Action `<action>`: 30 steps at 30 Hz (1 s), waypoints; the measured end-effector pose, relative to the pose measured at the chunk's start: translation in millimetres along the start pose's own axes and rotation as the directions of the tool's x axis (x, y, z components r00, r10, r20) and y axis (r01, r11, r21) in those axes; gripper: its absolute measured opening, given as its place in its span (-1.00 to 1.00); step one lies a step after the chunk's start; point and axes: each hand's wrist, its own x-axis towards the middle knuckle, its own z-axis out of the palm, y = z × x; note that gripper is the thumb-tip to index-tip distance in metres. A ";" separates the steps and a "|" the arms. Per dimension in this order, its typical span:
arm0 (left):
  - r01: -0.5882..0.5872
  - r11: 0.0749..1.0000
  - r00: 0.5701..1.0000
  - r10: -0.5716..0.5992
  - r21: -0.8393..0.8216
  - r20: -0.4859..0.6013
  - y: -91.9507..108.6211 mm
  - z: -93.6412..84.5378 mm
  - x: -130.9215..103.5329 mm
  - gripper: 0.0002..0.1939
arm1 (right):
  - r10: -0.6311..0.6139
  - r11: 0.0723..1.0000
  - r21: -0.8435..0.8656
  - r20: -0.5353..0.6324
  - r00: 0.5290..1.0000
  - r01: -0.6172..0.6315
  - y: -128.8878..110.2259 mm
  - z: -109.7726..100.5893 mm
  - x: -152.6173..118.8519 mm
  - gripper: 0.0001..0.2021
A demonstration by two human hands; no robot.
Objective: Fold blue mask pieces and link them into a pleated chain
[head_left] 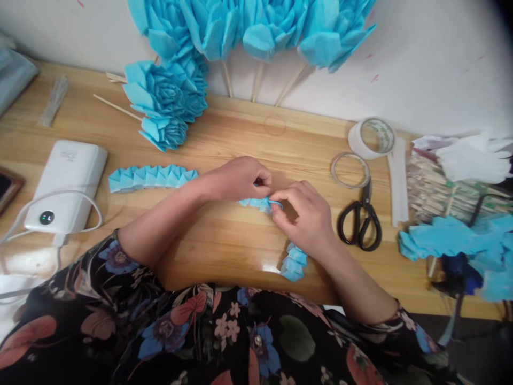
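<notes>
My left hand (246,179) is closed, its fingers pinched at a light-blue pleated paper strip (256,202) above the wooden table. From the other side, my right hand (306,214) holds the strip's thin twisted edge between thumb and index finger. A longer pleated length (152,176) lies to the left and runs behind my left wrist. Another short pleated end (294,262) shows below my right palm. My hands hide whether these parts are one continuous strip.
Blue paper roses (168,96) on sticks stand and lie at the back. Black-handled scissors (360,219), a tape roll (372,137) and a thinner ring (350,170) are on the right, beside bundled sticks (428,187). A white power bank (66,184) lies left.
</notes>
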 end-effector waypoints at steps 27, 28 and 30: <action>-0.028 0.996 0.997 0.034 0.084 -0.062 -2.0 0.4 1.0 -0.84 | -0.239 0.961 0.169 0.113 0.964 0.218 -0.5 -3.6 -9.0 -0.87; -0.027 0.996 0.998 0.032 0.085 -0.057 -1.9 0.2 1.0 -0.84 | -0.253 0.956 0.182 0.123 0.960 0.229 -1.2 -4.2 -9.1 -0.86; -0.025 0.996 0.998 0.029 0.086 -0.053 -1.8 0.1 0.9 -0.84 | -0.278 0.948 0.196 0.125 0.952 0.251 -1.9 -5.2 -9.1 -0.87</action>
